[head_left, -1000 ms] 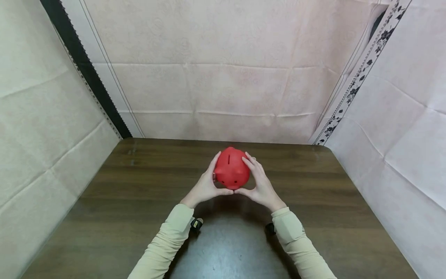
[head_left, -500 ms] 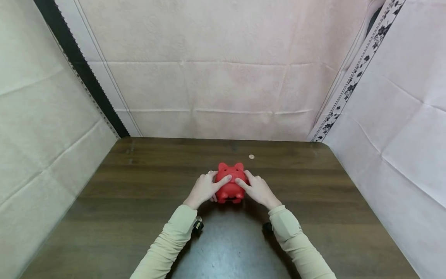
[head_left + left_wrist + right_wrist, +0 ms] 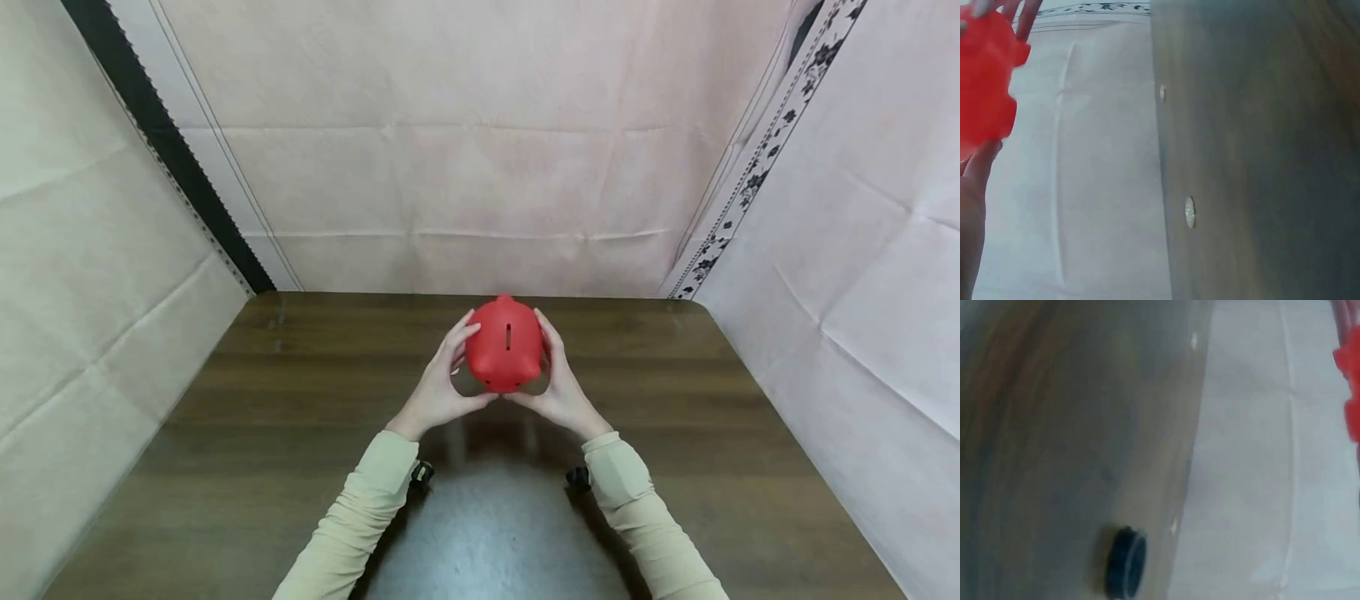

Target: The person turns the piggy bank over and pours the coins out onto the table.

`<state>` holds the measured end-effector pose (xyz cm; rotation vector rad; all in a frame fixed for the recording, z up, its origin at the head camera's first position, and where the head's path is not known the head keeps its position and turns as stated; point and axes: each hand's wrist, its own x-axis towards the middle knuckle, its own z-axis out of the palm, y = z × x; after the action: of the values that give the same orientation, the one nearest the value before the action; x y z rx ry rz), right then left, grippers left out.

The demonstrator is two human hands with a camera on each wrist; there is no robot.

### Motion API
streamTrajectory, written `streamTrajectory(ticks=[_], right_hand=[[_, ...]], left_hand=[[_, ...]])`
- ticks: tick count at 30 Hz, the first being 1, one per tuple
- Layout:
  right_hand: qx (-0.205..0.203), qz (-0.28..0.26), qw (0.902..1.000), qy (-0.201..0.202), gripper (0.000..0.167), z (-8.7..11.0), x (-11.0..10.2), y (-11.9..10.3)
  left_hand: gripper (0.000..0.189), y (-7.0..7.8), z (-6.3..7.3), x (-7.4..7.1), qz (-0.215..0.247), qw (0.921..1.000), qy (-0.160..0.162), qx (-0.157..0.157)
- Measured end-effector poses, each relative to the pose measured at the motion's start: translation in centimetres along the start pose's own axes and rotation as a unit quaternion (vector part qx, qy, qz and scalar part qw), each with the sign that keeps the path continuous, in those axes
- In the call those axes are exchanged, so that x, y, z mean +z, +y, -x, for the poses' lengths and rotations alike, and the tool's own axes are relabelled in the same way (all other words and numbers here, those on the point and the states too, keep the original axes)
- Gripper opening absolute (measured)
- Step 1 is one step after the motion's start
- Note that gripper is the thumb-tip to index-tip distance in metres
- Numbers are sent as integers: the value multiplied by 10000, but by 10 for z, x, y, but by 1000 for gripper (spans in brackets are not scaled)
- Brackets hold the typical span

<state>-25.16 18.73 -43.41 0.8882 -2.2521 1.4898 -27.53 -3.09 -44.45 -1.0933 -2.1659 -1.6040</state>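
Red and smooth, a rounded pig-shaped bank (image 3: 504, 354) sits between the fingers of both hands, apparently held up clear of the worktop (image 3: 675, 417). The left hand (image 3: 435, 392) and the right hand (image 3: 567, 396) each grip one side: the fingers spread just wide enough to curve along the round body, the thumbs coming almost tip to tip at its near side. The bank's narrow slot lies midway between the two sets of fingers.

The likeliest mishap is a slip: so slick and round a body offers little to catch, and if either side's fingers eased off, the bank could roll out towards the other or drop. A fall could scatter what lies on the worktop beyond the fingers: a coin (image 3: 1190, 212), a second coin (image 3: 1162, 93) nearer the far edge, and a dark ring-like piece (image 3: 1127, 564), which a stray knock might also send rolling.

The bank looks like plastic, its small stubs breaking the curve. The coins are thin, pale and metallic; the dark piece is short and round-walled, its exact make too blurred to tell. Beneath the fingers, the worktop shows glossy brown wood grain; beyond them hangs creased, pale cloth (image 3: 450, 183).
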Motion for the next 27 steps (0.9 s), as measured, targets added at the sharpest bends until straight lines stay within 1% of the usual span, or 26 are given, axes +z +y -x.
streamTrajectory(ticks=[1,3,4,5,7,9,11,12,14,15,16,18,19,21,23,25,27], right_hand=[[-121,121,9999,15,112,0,1,-5],[-395,341,9986,39,108,1,3,-9],[-520,415,9978,62,106,2,5,-8],[-645,456,9968,93,105,3,6,-6],[-733,477,9961,150,107,4,9,3],[-688,431,9965,178,110,3,10,12],[-537,334,9978,173,113,2,10,21],[-417,298,9986,147,116,2,9,25],[-178,237,9995,61,117,3,8,27],[-30,232,9997,14,117,3,6,28],[170,243,9996,-28,116,4,5,29],[660,386,9970,-87,108,5,3,29],[947,492,9942,-113,102,6,2,30],[1548,830,9842,-221,88,6,1,29],[2100,1228,9691,-417,75,6,2,28],[2511,1565,9529,-662,66,6,4,26],[2778,1739,9412,-824,59,6,6,24]], left_hand=[[97,-1,0,0,-3,10000,-40,82],[96,-4,2,2,-46,9998,-132,106],[97,-9,2,3,-68,9998,-154,139],[96,-10,3,4,-84,9997,-167,149],[97,-13,4,5,-56,9997,-180,177],[98,-12,3,4,-72,9996,-166,219],[99,-12,2,3,-52,9996,-156,214],[100,-13,2,3,-36,9997,-161,174],[100,-11,1,2,-24,9998,-196,-12],[100,-11,1,1,-38,9996,-201,-181],[100,-11,2,1,-68,9989,-199,-417],[97,-10,3,1,-187,9945,-158,-1018],[94,-10,3,1,-267,9905,-146,-1340],[87,-10,4,1,-519,9784,-149,-1993],[82,-10,5,3,-771,9633,-224,-2563],[80,-10,5,5,-1020,9488,-372,-2965],[82,-9,5,7,-1206,9375,-469,-3229]])
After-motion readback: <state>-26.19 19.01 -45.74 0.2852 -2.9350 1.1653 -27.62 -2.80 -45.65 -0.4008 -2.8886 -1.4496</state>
